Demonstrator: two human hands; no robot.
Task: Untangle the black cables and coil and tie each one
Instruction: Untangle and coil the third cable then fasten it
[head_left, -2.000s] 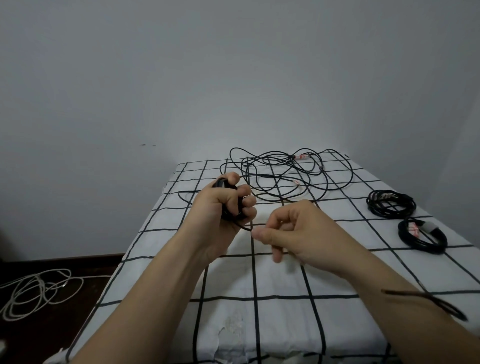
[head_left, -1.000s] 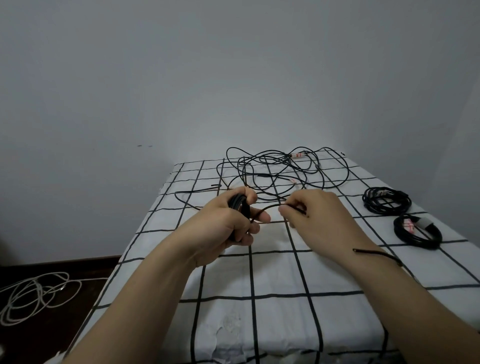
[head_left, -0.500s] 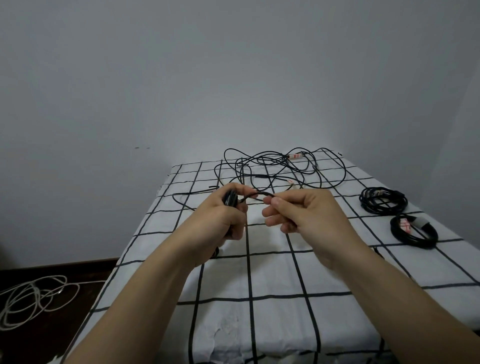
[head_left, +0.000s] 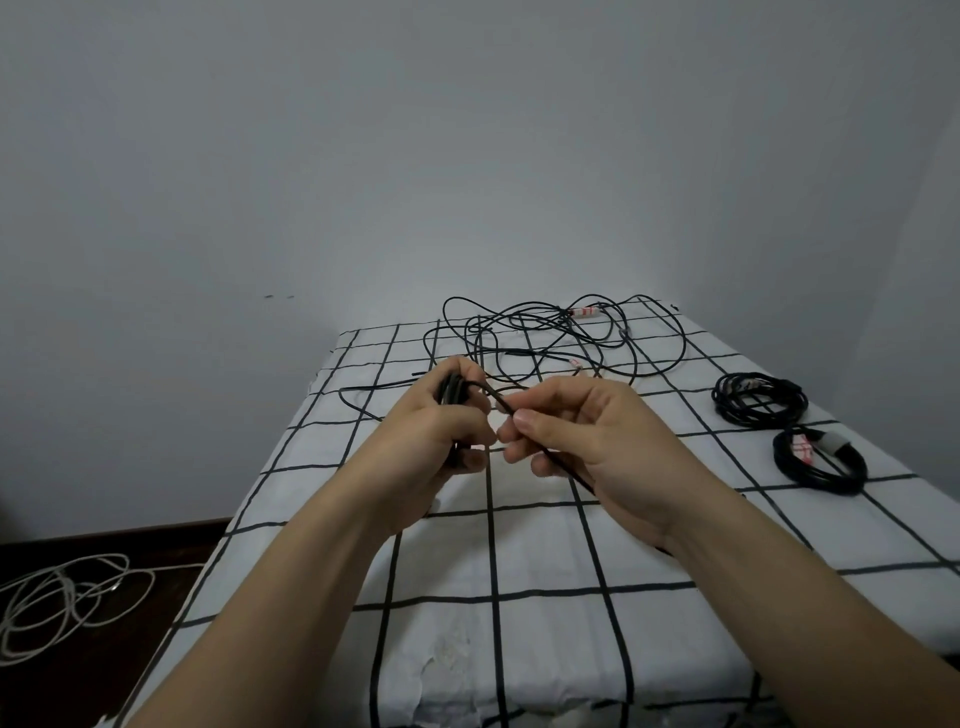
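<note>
My left hand (head_left: 441, 431) grips a small coil of black cable (head_left: 453, 391) above the table, fingers curled round the bundle. From the coil a loose strand (head_left: 497, 404) runs to my right hand (head_left: 582, 441), which pinches it between thumb and fingers; the strand goes on under my right palm. A tangle of black cables (head_left: 561, 338) with red-and-white plugs lies spread at the table's far end. One strand trails from the tangle toward my left hand.
The table wears a white cloth with a black grid (head_left: 519, 545). Two finished black coils (head_left: 759, 406) (head_left: 821, 457) lie at the right edge. A white cable (head_left: 62, 597) sits loose on the dark floor at the left. A grey wall stands behind.
My right hand has turned palm-up and slid along the strand toward me, close beside my left hand. The left hand keeps its grip on the coil.
</note>
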